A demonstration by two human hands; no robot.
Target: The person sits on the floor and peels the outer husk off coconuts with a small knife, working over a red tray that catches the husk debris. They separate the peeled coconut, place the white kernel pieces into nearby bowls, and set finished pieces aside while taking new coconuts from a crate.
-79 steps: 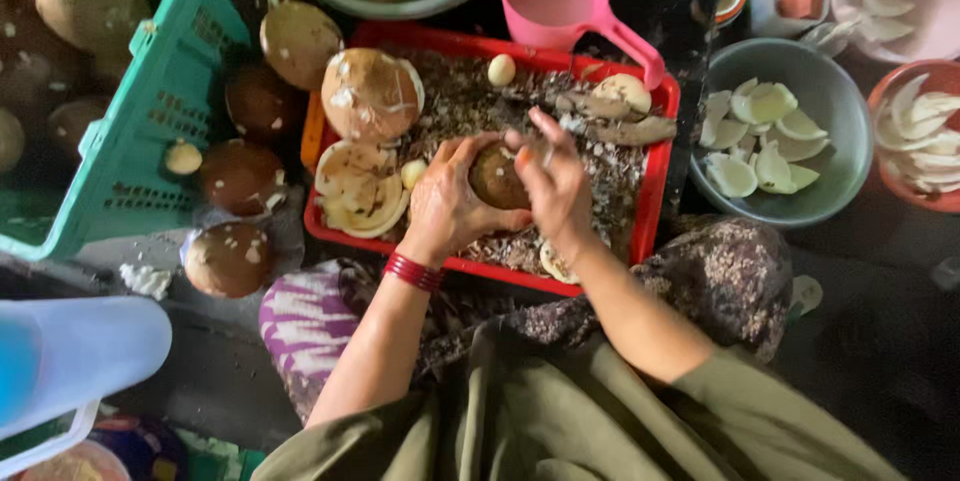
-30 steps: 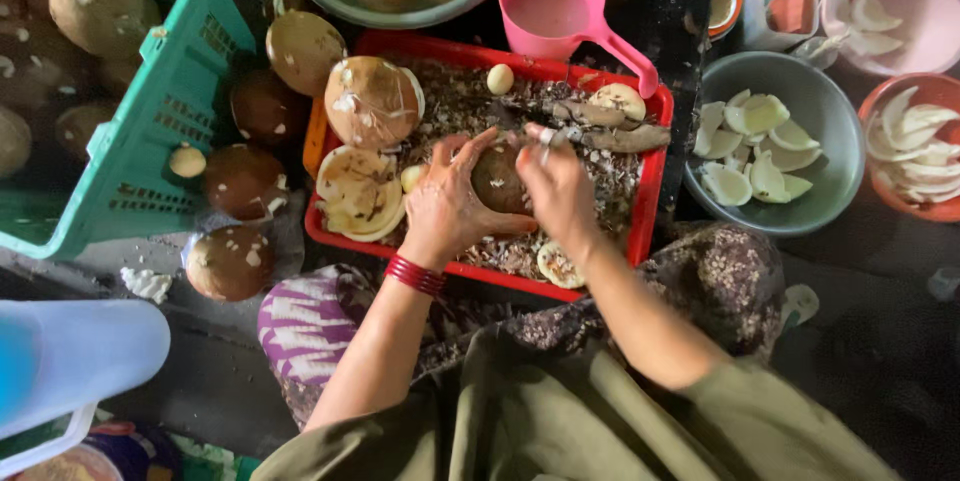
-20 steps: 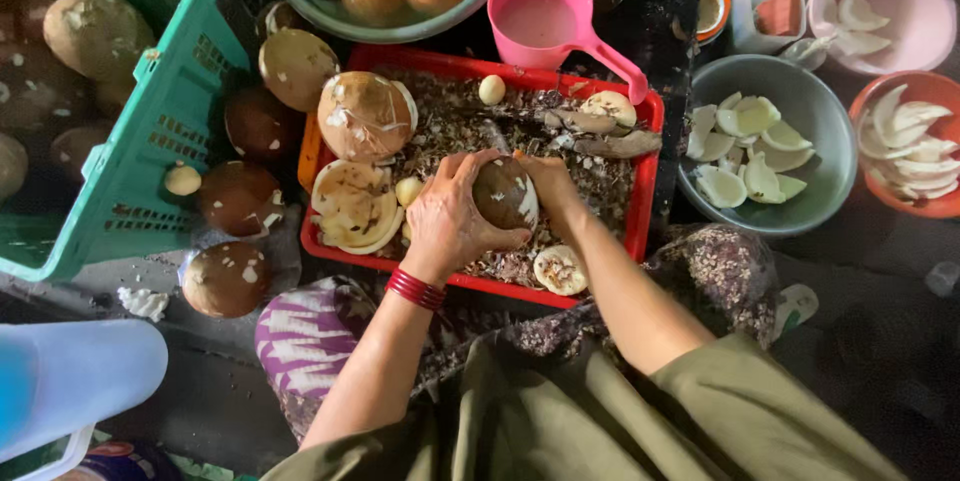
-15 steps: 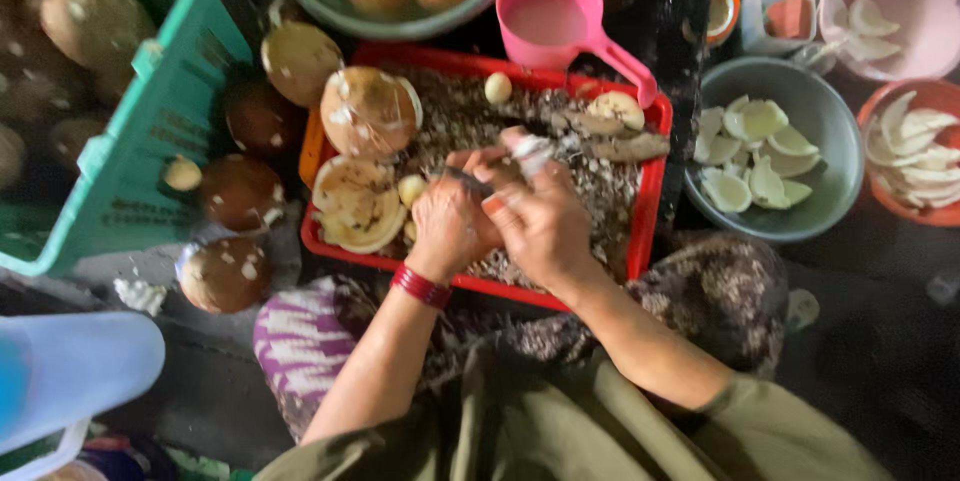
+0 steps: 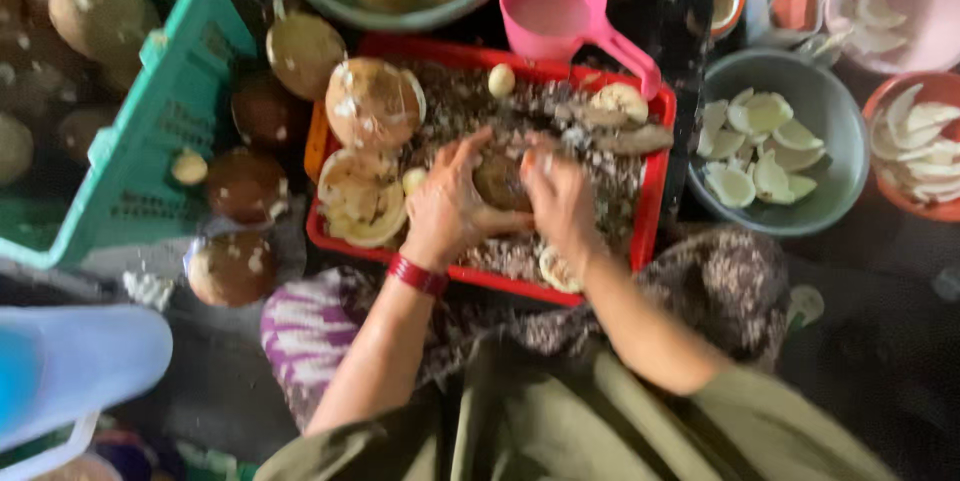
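Over a red tray point(image 5: 655, 156) full of brown scrapings, my left hand point(image 5: 448, 203) and my right hand point(image 5: 560, 201) both grip a small round brown coconut point(image 5: 497, 179). The left hand cups it from the left, and a red band circles that wrist. My right hand presses on it from the right; the frame is blurred, so I cannot tell whether it also holds a tool. A large husked coconut point(image 5: 372, 103) and stacked empty shell halves point(image 5: 362, 203) lie in the tray's left part.
A pink scoop point(image 5: 560, 11) stands behind the tray. At right, a grey bowl point(image 5: 775, 146), a red bowl point(image 5: 915, 146) and a pink bowl point(image 5: 885, 1) hold white coconut pieces. A green basket point(image 5: 150, 131) of coconuts stands left, loose brown coconuts point(image 5: 245, 186) beside it.
Both hands have stayed on the small coconut, turning and working it over the tray. The view has shifted and blurred slightly.
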